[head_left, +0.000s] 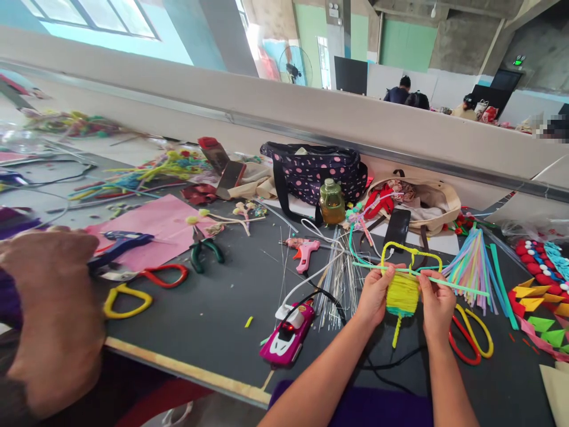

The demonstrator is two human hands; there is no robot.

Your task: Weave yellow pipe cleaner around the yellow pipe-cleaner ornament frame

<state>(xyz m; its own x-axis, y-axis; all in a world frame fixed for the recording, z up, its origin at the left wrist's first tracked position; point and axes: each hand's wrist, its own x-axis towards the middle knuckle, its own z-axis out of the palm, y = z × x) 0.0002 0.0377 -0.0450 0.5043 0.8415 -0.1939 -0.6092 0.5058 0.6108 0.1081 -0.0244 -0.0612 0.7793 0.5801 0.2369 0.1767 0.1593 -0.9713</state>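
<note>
My left hand [374, 295] pinches a mint-green pipe cleaner [464, 287] at the left side of a yellow pipe-cleaner craft piece [402, 292]. My right hand [437, 302] is closed on the same green pipe cleaner at the piece's right side, and its free end sticks out to the right. The piece has a wound yellow body with a green band low down, an open yellow loop frame above and a twisted stem below. Scissors with red and yellow handles [478, 332] lie right of my right hand.
A pink glue gun [304, 252], a purple car-shaped power strip [288, 337] and loose wires [340, 284] lie left of my hands. Pastel pipe cleaners [475, 264], a phone [398, 228] and a bottle [332, 203] sit beyond. Another person's hand [48, 267] is at left, near pliers [205, 252].
</note>
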